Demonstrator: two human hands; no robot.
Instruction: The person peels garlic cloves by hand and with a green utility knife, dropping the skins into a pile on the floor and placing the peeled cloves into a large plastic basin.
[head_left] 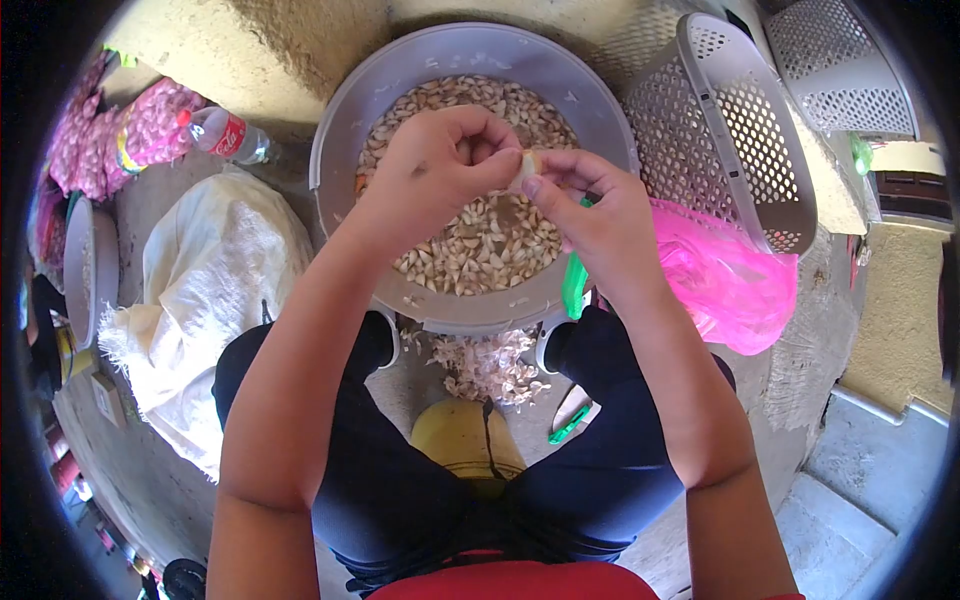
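One white sack (pixel 210 270) lies on the floor at the left. The left hand (pixel 440 165) and right hand (pixel 590 215) meet over one big bowl (pixel 345 120) of garlic bits (pixel 480 250), too many to count. Both hands pinch one garlic clove (pixel 525 168) between them, touching the fingertips. I cannot tell which way it points. At the right are two baskets (pixel 730 130) and one pink bag (pixel 720 270).
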